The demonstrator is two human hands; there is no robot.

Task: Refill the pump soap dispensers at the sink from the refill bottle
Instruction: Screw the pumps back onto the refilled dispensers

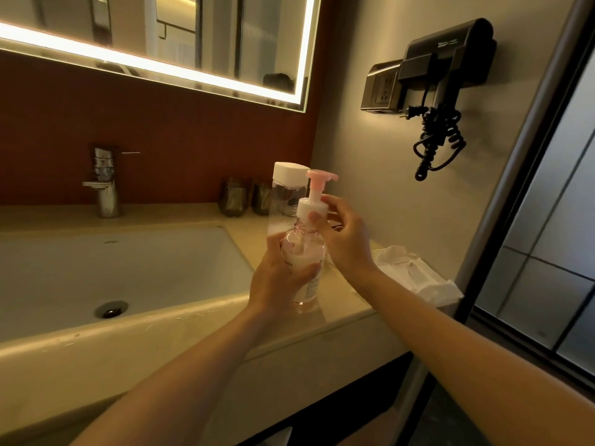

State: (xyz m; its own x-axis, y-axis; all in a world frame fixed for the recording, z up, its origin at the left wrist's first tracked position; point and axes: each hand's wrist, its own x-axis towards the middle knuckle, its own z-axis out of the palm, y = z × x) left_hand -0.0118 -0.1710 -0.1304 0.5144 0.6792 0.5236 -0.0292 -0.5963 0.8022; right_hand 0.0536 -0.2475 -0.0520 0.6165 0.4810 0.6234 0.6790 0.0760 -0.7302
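A: Where is the dispenser (pixel 302 262)?

B: Upright, at the front of the surface (pixel 347 304), just right of the sink (pixel 128 268). I cannot tell if its base is touching the surface or just off it. The body is clear with pale liquid inside.

A: Left hand (pixel 280 278)?

B: Its grip is clamped round the dispenser body, with the fingers wrapped across the front.

A: Right hand (pixel 344 239)?

B: Its grip is closed on the white collar (pixel 310 209) under the pink pump (pixel 317 185), thumb in front and fingers behind. The pump stands on the dispenser, nozzle to the right. Bare neck shows below the collar.

A: Refill bottle (pixel 286 188)?

B: Directly behind the dispenser and partly hidden by it. It is clear and upright, with its white cap on. Neither hand is on it.

A: Other items?

B: Two glasses (pixel 233 196) stand at the back wall, left of the refill bottle. A tap (pixel 104 185) is behind the sink. A white cloth (pixel 415 272) lies at the right end of the surface. A hair dryer (pixel 447 59) hangs on the right wall, and a lit mirror (pixel 193 43) is above.
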